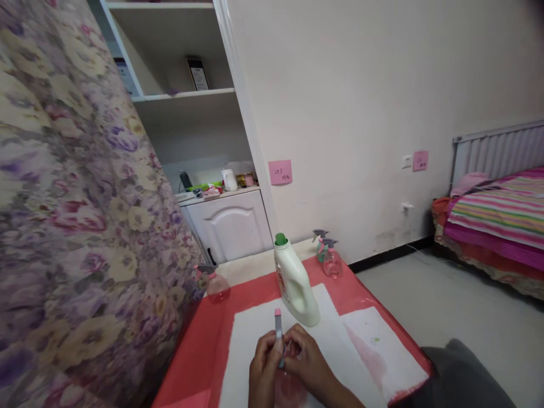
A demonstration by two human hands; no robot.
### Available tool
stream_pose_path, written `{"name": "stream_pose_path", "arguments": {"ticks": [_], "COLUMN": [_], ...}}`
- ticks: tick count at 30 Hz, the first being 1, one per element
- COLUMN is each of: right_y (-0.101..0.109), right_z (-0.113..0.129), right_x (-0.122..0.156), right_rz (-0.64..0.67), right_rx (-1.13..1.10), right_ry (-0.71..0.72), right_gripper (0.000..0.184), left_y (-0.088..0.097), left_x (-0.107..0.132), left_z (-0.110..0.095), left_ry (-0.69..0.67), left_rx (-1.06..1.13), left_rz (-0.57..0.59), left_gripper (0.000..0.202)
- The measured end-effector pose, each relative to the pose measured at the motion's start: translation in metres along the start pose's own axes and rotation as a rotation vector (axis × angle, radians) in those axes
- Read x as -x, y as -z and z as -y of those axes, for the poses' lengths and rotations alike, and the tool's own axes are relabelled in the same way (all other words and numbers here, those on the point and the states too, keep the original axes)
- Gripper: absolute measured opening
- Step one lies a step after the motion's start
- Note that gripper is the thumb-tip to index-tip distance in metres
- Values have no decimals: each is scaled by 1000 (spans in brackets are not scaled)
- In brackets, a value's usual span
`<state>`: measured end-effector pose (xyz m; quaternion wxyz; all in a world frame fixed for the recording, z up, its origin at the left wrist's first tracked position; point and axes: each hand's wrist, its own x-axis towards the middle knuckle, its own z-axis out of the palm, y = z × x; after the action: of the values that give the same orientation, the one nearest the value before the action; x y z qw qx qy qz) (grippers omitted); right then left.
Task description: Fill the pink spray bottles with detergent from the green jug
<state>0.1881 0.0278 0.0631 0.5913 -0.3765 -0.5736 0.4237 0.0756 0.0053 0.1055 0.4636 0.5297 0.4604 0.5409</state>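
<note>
Low in the middle of the head view, both my hands are at a clear pink spray bottle (290, 392) with a grey spray head (278, 327) and pink nozzle. My left hand (264, 365) is closed round the spray head from the left. On the right, my right hand (312, 362) has its fingers curled against the same head near the neck; their exact grip is partly hidden. Just beyond my hands stands a pale green jug (296, 283) with a green spout. The bottle is over a white cloth (242, 345).
A pink spray bottle (218, 287) stands at the left back of the red-covered table (191, 345). Another pink spray bottle (332, 264) and a green spray bottle (321, 249) stand back right. A stained white sheet (395, 351) lies right. A floral curtain (85, 226) hangs left.
</note>
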Motion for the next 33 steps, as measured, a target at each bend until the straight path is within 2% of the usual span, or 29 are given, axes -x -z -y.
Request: {"name": "stream_pose_path", "arguments": {"ticks": [5, 8, 11, 16, 23, 29, 33], "right_y": [0, 1, 2, 3, -1, -13, -9], "right_z": [1, 4, 7, 8, 9, 4, 6], "right_x": [3, 3, 2, 0, -2, 5, 9], "right_rz": [-6, 26, 57, 79, 5, -140, -84], "right_rx": [9, 21, 2, 4, 63, 161, 157], "right_ry": [6, 0, -1, -6, -11, -51, -4], "right_gripper": [12, 18, 26, 24, 20, 19, 18], "left_y": [-2, -1, 3, 4, -7, -10, -11], "left_x": [3, 2, -2, -5, 4, 9, 10], "left_z": [0, 3, 9, 15, -1, 1, -1], "left_ry": [-46, -69, -64, -52, 20, 29, 15], "left_rx": [-62, -96, -116, -99, 79, 151, 157], "left_rz": [-35, -71, -93, -102, -65, -67, -78], "left_gripper": [35, 36, 40, 41, 38, 29, 29]}}
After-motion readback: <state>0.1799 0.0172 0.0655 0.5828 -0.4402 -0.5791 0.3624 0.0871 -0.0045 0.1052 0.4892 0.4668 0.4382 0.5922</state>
